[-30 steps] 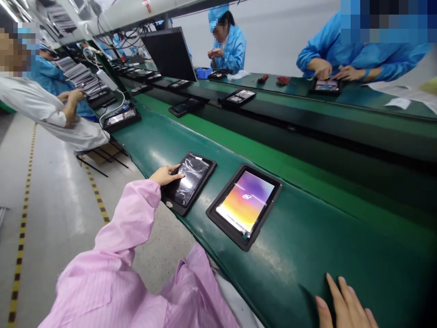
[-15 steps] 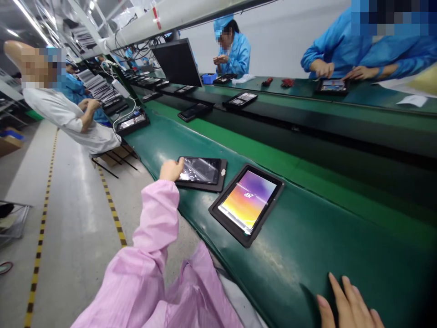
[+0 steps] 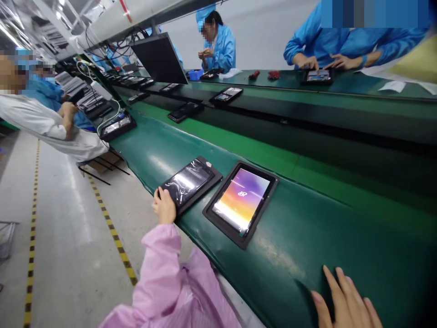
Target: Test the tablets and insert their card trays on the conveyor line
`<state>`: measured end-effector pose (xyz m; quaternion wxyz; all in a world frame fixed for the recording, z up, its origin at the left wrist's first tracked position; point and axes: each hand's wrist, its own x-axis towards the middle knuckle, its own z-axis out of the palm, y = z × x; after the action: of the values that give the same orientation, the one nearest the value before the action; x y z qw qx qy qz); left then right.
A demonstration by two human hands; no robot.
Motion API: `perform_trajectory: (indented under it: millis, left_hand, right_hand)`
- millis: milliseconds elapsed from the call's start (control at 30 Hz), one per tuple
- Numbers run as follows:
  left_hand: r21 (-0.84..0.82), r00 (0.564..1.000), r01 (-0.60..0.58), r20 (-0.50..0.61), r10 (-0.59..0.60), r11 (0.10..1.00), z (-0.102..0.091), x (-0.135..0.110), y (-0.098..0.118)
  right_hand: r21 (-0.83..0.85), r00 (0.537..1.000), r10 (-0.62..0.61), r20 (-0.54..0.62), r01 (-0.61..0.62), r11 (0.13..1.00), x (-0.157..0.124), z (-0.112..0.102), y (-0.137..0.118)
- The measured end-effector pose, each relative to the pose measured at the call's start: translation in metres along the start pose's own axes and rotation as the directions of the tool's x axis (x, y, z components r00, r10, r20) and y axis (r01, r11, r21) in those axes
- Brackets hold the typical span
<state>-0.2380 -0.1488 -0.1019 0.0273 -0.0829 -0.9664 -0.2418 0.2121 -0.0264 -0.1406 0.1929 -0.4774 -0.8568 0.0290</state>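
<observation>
My left hand, in a pink sleeve, grips the near end of a dark tablet in a black tray wrapped in glossy film, at the front edge of the green bench. Right beside it lies a second tablet in a black tray, its screen lit purple, orange and yellow. My right hand rests flat on the green surface at the lower right, fingers stretched out, holding nothing.
Beyond the bench runs a conveyor carrying more tablets in trays. A dark monitor stands at the back. People in blue coats work across the line; a person in white sits at left. The floor has yellow-black tape.
My left hand has pulled the dark tablet nearer and turned it from lying crosswise to roughly parallel with the lit tablet, shifting its grip to the near end. My right hand has stayed put.
</observation>
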Motion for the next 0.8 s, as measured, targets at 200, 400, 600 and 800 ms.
perform_trajectory:
  millis: [200, 400, 600, 800]
  left_hand:
    - [0.114, 0.992, -0.118, -0.023, 0.121, 0.986, -0.008, -0.04, 0.037]
    - [0.01, 0.509, -0.841, 0.355, 0.784, 0.541, -0.004, 0.029, 0.093]
    - [-0.124, 0.394, -0.876, 0.371, 0.841, 0.465, 0.023, 0.044, 0.113]
    - [-0.14, 0.433, -0.866, 0.272, 0.859, 0.48, 0.029, 0.036, 0.114]
  right_hand:
    - [-0.011, 0.999, -0.036, 0.001, 0.036, 0.999, 0.0, -0.002, 0.001]
    - [0.127, 0.996, -0.005, -0.088, 0.016, 0.992, 0.022, -0.008, -0.057]
    - [0.208, 0.972, -0.222, -0.081, 0.234, 0.95, 0.051, 0.005, -0.16]
    - [0.084, 0.964, -0.258, -0.07, 0.264, 0.961, 0.056, 0.017, -0.181]
